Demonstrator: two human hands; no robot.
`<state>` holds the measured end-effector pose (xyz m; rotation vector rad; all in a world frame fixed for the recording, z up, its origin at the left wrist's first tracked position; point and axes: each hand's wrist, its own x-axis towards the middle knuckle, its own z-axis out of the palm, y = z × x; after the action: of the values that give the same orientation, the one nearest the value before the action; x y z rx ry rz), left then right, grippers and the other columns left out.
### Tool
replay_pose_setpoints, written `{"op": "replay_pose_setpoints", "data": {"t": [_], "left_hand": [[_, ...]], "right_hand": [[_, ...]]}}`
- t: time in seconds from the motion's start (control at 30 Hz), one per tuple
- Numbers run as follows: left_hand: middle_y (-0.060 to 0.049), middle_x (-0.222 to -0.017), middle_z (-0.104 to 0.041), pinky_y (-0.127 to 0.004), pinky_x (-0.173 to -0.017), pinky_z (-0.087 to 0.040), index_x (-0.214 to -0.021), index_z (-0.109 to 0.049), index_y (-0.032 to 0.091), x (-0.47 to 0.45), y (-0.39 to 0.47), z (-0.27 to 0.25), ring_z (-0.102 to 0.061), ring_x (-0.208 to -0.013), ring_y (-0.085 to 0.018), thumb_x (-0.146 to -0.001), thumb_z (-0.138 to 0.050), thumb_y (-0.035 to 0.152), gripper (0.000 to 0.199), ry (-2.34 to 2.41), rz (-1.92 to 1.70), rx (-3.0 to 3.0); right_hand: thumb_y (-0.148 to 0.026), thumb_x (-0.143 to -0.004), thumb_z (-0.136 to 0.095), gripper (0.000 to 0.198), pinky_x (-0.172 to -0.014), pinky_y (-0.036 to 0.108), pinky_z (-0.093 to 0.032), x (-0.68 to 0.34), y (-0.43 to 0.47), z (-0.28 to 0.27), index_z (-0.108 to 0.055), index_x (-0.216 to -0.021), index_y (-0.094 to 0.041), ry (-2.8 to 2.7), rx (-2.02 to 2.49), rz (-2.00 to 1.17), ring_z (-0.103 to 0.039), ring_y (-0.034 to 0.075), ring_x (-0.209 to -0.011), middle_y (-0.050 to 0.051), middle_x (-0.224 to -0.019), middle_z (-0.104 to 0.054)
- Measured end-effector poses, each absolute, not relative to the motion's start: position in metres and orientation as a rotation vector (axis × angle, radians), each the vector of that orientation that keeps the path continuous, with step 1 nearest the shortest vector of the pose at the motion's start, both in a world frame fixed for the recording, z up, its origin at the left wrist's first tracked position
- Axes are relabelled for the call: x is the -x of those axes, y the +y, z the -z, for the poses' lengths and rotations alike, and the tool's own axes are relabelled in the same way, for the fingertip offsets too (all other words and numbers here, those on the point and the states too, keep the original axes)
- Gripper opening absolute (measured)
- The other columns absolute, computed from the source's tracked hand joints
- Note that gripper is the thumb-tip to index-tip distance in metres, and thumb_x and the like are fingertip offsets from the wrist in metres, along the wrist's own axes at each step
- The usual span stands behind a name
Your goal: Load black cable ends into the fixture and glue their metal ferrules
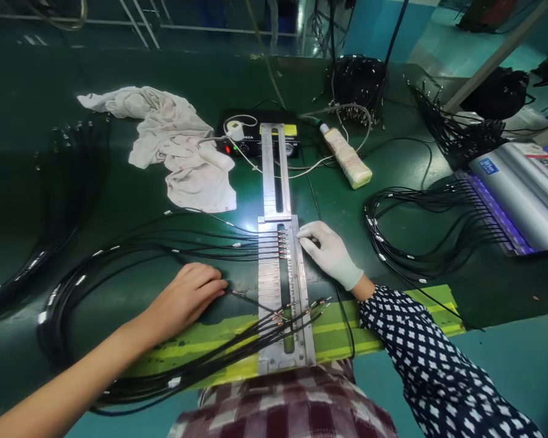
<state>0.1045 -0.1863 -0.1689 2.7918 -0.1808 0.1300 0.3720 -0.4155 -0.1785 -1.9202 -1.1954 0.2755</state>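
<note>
My bare left hand point(195, 296) is closed, its fingertips pinching a thin black cable point(246, 298) left of the metal fixture. My right hand point(327, 250), in a white glove, has thumb and forefinger drawn together at the right edge of the slotted metal fixture point(269, 286); anything between them is too small to make out. Across the upper part of the fixture, several black cables point(219, 243) lie side by side, their stripped ends over the slot. A loose bundle of black cables point(228, 350) crosses its lower part, with bare tips pointing right.
Behind the fixture sit a black control box point(251, 146) and a crumpled white cloth point(164, 131). A yellowish bottle point(347, 157) lies right of the box. On the right, more cables run into a silver device point(520, 194) with purple light. Dark cable bundles point(73, 176) lie at left.
</note>
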Motion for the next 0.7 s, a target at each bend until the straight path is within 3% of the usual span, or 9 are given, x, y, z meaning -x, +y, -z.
{"op": "replay_pose_setpoints", "data": {"t": [0.13, 0.3, 0.47, 0.7], "left_hand": [[-0.006, -0.104, -0.063, -0.028, -0.082, -0.046, -0.110, -0.058, 0.019, -0.103, -0.190, 0.168, -0.057, -0.093, -0.016, -0.097, -0.048, 0.020, 0.017, -0.075, -0.266, -2.734], [-0.008, -0.097, -0.063, -0.034, -0.076, -0.046, -0.102, -0.060, 0.015, -0.127, -0.204, 0.171, -0.057, -0.087, -0.021, -0.096, -0.048, 0.021, 0.015, 0.025, -0.374, -2.983], [-0.010, -0.108, -0.061, -0.037, -0.087, -0.045, -0.120, -0.052, 0.013, -0.147, -0.227, 0.179, -0.054, -0.099, -0.021, -0.096, -0.046, 0.014, 0.025, -0.171, -0.272, -2.853], [-0.007, -0.103, -0.057, -0.028, -0.080, -0.046, -0.122, -0.051, 0.016, -0.152, -0.234, 0.169, -0.051, -0.091, -0.016, -0.097, -0.041, 0.009, 0.028, -0.116, -0.065, -2.624]], "right_hand": [[-0.014, -0.090, -0.057, 0.014, -0.093, 0.036, -0.048, -0.372, -0.417, 0.179, -0.065, -0.097, -0.023, -1.219, 1.911, -0.265, -0.060, 0.019, -0.101, 0.002, -0.105, -0.065], [-0.015, -0.089, -0.058, 0.013, -0.092, 0.037, -0.048, -0.373, -0.417, 0.179, -0.065, -0.095, -0.024, -1.218, 1.914, -0.277, -0.061, 0.020, -0.100, 0.002, -0.104, -0.066], [-0.015, -0.091, -0.057, 0.013, -0.095, 0.038, -0.048, -0.373, -0.417, 0.180, -0.064, -0.095, -0.025, -1.228, 1.869, -0.276, -0.060, 0.020, -0.102, 0.002, -0.104, -0.066], [-0.014, -0.092, -0.058, 0.013, -0.092, 0.038, -0.049, -0.373, -0.416, 0.176, -0.064, -0.097, -0.024, -1.216, 1.871, -0.301, -0.060, 0.019, -0.101, 0.001, -0.103, -0.065]]}}
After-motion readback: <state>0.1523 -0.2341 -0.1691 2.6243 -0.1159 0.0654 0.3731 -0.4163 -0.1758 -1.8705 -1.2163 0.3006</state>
